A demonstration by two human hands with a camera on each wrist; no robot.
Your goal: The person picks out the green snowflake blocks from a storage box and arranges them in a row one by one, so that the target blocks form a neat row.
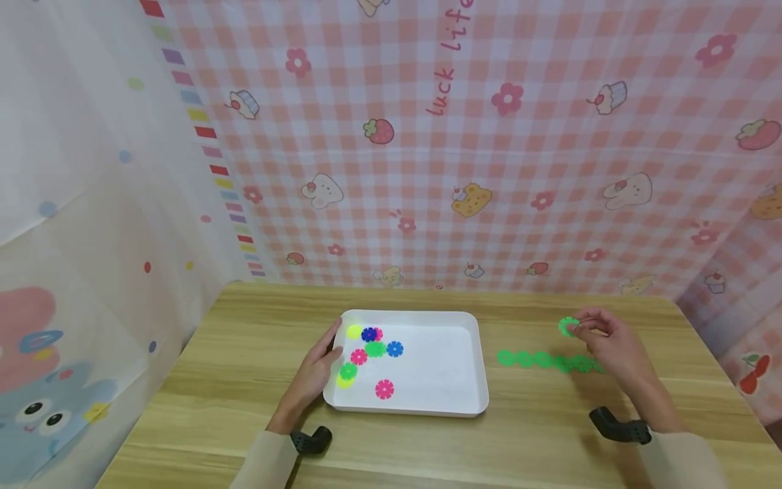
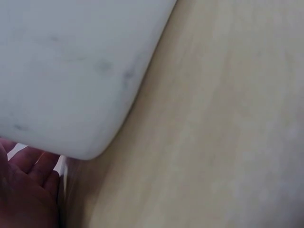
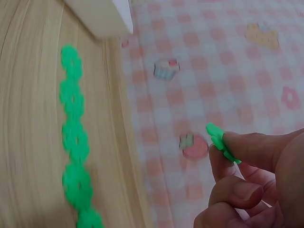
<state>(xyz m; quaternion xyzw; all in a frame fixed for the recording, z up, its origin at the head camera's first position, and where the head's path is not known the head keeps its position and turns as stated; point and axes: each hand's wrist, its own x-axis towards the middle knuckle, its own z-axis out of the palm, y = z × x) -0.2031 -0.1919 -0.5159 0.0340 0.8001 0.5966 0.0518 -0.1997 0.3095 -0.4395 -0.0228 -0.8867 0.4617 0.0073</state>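
My left hand (image 1: 316,370) grips the left side of a white tray (image 1: 440,360), thumb over the rim and fingers along the outside. Part of that hand (image 2: 28,190) shows beside the tray's wall (image 2: 71,95) in the left wrist view. Raised over the right of the table, my right hand (image 1: 613,343) pinches a green notched plastic disc (image 1: 569,327) between thumb and forefinger. Below it, a row of green notched discs (image 1: 524,358) lies on the wood, its right end hidden by the hand. In the right wrist view the pinched disc (image 3: 221,145) appears nearly edge-on.
Loose discs lie in the tray's left half, among them a pink disc (image 1: 384,389), a blue disc (image 1: 395,349) and a yellow disc (image 1: 354,331). The wooden table (image 1: 244,353) meets a pink checked cloth (image 1: 427,170) at its back edge.
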